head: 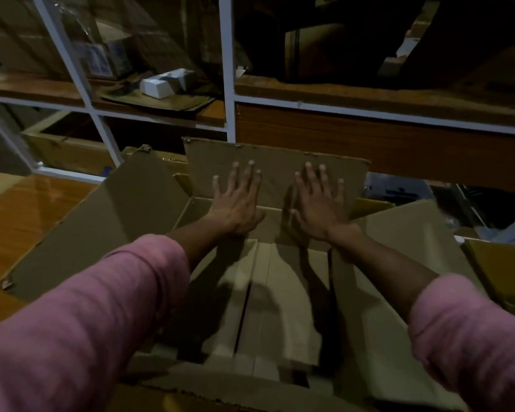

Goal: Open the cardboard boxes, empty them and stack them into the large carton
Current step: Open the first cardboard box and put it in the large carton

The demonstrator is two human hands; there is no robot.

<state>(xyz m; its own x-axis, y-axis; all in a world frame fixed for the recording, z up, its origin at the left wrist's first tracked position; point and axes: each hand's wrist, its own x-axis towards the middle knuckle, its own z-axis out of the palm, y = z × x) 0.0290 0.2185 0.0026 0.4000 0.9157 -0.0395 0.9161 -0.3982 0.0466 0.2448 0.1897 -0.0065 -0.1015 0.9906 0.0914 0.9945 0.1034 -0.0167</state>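
Note:
A large open cardboard carton (137,209) fills the lower middle of the head view, its flaps spread outward. My left hand (235,200) and my right hand (320,203) lie flat, fingers straight and spread, against the far flap (280,162), which stands upright. Inside the carton, flattened cardboard pieces (280,292) lie on the bottom. Both forearms reach over the carton's opening, in pink sleeves.
A white metal shelf frame (226,69) with wooden boards stands behind the carton, holding boxes and a small white box (158,84). A wooden crate (69,144) sits at lower left of the shelf. A yellow-brown box (506,269) is at right. Glossy orange floor (27,209) lies at left.

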